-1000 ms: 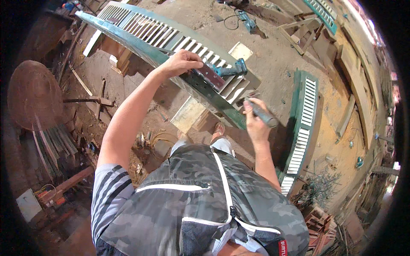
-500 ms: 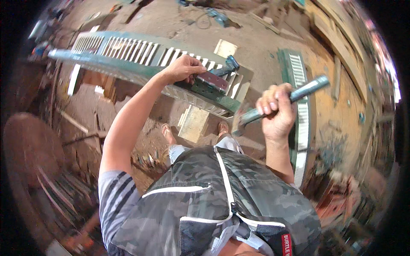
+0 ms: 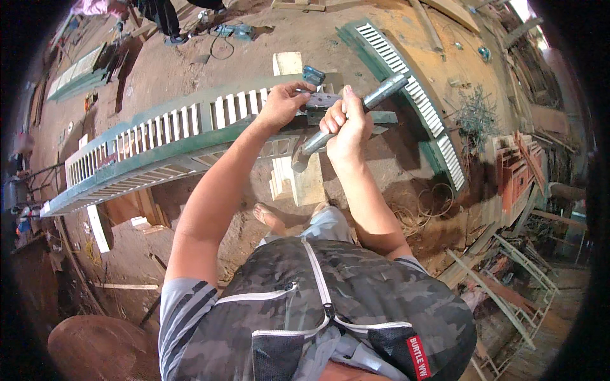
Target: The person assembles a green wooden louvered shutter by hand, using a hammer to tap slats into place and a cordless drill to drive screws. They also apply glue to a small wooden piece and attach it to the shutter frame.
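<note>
A long green wooden slatted frame [image 3: 146, 155], like a louvred shutter, stands on edge in front of me, resting on pale wooden blocks [image 3: 308, 181]. A metal hinge plate with holes [image 3: 325, 100] sits at its right end. My left hand [image 3: 284, 106] is closed, with bent fingers and thumb at the hinge's left end; its fingertips are partly hidden. My right hand [image 3: 349, 130] grips a hammer [image 3: 386, 91] midway along its handle, close beside the hinge. The hammer's head points down toward me. Just beyond the hinge is a blue power tool [image 3: 313, 75].
A second green slatted frame [image 3: 413, 95] lies to the right. Past it are a tangle of thin metal pieces [image 3: 476, 120] and stacked reddish wood [image 3: 515, 174]. Another blue power tool [image 3: 235, 32] with a cord lies far off, near a person's dark-trousered legs [image 3: 162, 19].
My right hand has brought the hammer left, close to the hinge and my left hand. My left hand stays by the hinge. The whole view has turned and shifted.
</note>
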Demonstrator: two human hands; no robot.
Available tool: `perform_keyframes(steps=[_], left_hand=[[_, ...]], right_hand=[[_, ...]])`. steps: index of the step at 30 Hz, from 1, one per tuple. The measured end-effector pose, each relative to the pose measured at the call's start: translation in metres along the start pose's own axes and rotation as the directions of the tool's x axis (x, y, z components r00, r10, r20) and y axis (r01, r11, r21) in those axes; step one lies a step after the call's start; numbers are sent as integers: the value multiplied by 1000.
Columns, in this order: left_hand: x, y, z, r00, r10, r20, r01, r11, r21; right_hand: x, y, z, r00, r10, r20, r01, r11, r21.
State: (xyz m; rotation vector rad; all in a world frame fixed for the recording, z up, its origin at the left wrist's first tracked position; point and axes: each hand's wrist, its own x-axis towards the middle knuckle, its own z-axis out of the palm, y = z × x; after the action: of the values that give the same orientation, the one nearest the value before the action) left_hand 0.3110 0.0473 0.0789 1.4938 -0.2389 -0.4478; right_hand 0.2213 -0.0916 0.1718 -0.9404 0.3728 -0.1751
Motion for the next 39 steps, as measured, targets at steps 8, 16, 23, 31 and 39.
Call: perform_keyframes(steps=[8, 16, 23, 31, 39], left_hand=[[-9, 1, -2, 999, -11, -42, 12, 1000, 12], [-80, 68, -49, 978, -98, 184, -98, 561, 822], [-134, 40, -186, 832, -255, 492, -392, 356, 848], [-158, 30, -173, 801, -113, 589, -481, 465, 743], [-184, 17, -168, 769, -76, 635, -521, 501, 691]], right_hand=[[4, 2, 23, 960, -233, -157, 237, 971, 6], [1, 10, 27, 829, -387, -404, 414, 910, -23], [9, 15, 36, 613, -467, -637, 548, 832, -82], [-15, 14, 34, 504, -468, -725, 445, 861, -246], [-51, 9, 0, 668, -369, -646, 349, 922, -165]])
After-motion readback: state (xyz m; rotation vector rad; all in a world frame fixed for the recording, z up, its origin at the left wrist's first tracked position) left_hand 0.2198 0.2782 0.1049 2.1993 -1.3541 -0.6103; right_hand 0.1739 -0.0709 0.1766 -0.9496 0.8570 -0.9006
